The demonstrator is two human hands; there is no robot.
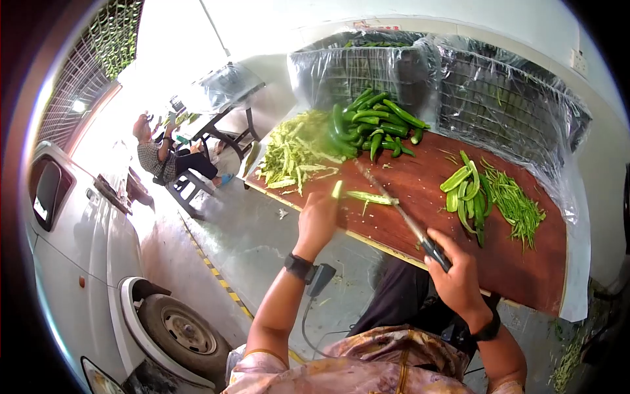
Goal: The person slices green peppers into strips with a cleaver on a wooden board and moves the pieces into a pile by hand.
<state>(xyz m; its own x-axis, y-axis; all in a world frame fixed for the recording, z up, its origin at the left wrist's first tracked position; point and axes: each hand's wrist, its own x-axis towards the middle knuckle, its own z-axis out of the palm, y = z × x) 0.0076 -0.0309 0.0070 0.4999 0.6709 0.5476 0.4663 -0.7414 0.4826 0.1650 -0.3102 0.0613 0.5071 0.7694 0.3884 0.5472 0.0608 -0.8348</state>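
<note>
My right hand (457, 270) is wrapped round the dark handle of a long knife (410, 223), whose blade points up and left over the board. Its blade crosses the end of a pale, opened green pepper piece (371, 197). My left hand (319, 220) is closed at the board's near edge, with a short light-green pepper piece (336, 190) standing out of its fingers. Beyond it lies a heap of pale pepper cores and strips (298, 151). Whole green peppers (377, 125) are piled at the back; opened pepper halves (468, 190) lie to the right.
Thin green shreds (515, 207) lie on the right of the reddish-brown board (420, 171). Plastic-lined crates (512, 98) stand behind. A seated person (172, 154) is near another table (226, 92) at the far left. A white vehicle (92, 262) stands at the left.
</note>
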